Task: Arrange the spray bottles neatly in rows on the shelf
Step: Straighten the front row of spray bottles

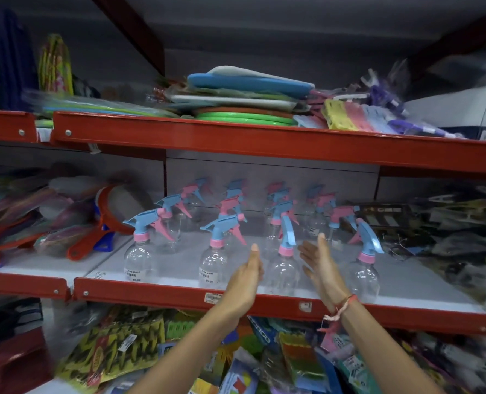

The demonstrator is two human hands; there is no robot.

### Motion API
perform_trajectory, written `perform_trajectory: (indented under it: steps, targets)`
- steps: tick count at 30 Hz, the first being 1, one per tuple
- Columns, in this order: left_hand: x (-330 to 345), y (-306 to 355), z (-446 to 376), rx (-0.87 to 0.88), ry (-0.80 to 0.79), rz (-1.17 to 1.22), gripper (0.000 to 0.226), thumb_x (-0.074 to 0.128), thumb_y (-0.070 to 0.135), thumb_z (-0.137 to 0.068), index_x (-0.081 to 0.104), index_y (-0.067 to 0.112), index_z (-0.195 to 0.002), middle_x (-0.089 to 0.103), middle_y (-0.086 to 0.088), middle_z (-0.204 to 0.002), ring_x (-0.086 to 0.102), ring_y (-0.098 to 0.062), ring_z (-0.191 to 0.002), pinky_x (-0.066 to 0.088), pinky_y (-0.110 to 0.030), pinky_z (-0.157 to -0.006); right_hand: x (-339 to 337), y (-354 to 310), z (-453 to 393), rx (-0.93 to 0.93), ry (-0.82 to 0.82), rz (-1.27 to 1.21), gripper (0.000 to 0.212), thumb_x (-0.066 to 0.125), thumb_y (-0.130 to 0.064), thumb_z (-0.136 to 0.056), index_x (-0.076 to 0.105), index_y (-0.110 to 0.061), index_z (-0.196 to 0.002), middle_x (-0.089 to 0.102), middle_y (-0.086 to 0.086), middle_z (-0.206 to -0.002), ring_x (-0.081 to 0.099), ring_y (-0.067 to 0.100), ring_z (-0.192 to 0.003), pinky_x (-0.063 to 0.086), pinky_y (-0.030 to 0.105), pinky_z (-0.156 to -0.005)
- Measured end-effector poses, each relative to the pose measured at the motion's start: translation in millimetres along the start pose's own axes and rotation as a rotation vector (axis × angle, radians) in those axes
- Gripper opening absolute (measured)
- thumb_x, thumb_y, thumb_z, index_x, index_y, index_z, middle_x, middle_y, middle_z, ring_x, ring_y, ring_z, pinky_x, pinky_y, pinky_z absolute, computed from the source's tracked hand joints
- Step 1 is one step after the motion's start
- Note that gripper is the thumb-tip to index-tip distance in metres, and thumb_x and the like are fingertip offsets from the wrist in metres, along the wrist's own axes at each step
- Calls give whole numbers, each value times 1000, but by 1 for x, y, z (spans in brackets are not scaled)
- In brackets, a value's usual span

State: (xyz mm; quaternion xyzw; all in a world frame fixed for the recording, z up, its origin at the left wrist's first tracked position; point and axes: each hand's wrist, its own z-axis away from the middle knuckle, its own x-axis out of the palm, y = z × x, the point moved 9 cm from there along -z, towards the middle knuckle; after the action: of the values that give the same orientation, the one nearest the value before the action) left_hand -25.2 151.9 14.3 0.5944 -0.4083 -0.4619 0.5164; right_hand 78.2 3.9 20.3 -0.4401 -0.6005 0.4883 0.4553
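Note:
Several clear spray bottles with blue and pink trigger heads stand in rows on the white middle shelf [423,291]. At the front stand one at the left [140,251], a second [215,257], a third [284,268] and one at the right [364,268]. My left hand [243,282] and my right hand [322,268] are held flat on either side of the third front bottle, palms facing it. Neither hand grips it; whether they touch it is unclear. A red thread is tied round my right wrist.
A red shelf rail [179,297] runs along the front edge. Red and blue handled goods [94,234] lie left of the bottles, dark packaged goods [435,223] to the right. Flat foam items [244,92] pile on the upper shelf. Packets [122,345] fill the shelf below.

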Motion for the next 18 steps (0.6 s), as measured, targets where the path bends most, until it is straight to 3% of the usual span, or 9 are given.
perform_trajectory:
  steps: [2, 3, 6, 9, 15, 18]
  targets:
    - [11, -6, 1, -79, -24, 9, 132, 18, 99, -43, 39, 11, -140, 39, -11, -150, 37, -24, -138, 24, -47, -118, 8, 7, -3, 72, -94, 18, 79, 20, -62, -92, 28, -7, -148, 32, 9, -156, 30, 22, -143, 17, 39, -118]
    - [16, -7, 1, -94, -39, 11, 138, 16, 101, -38, 34, 13, -143, 35, -10, -152, 34, -23, -140, 22, -47, -118, 13, 8, 0, 91, -139, 40, 80, 17, -63, -91, 27, -8, -149, 29, 8, -157, 27, 20, -145, 14, 38, -118]
    - [27, -5, -1, -85, -63, -10, 124, 10, 95, -51, 27, 17, -146, 29, -8, -155, 29, -21, -142, 19, -46, -120, 23, 9, 9, 103, -251, 127, 86, 9, -69, -87, 32, -12, -147, 29, 3, -157, 22, 16, -147, 10, 39, -119]
    - [27, -4, -5, -80, -41, -35, 125, 7, 94, -49, 26, 16, -146, 27, -9, -156, 27, -21, -143, 17, -46, -120, 20, 12, 16, 121, -274, 134, 102, 15, -79, -75, 23, -10, -150, 20, 4, -160, 19, 15, -147, 11, 37, -121]
    - [32, 2, -13, -51, -58, 16, 106, 4, 82, -64, 22, 19, -147, 18, -6, -158, 19, -20, -146, 11, -45, -121, 16, 10, 31, 102, -299, 135, 85, 10, -68, -88, 12, -13, -152, 13, 5, -162, 16, 16, -148, 11, 34, -121]
    - [32, -1, -20, -59, -39, 40, 108, 5, 84, -64, 14, 19, -148, 13, -3, -160, 15, -19, -146, 11, -46, -121, 16, 10, 36, 108, -312, 141, 83, 9, -67, -88, 10, -15, -153, 11, 4, -162, 13, 16, -149, 9, 36, -122]
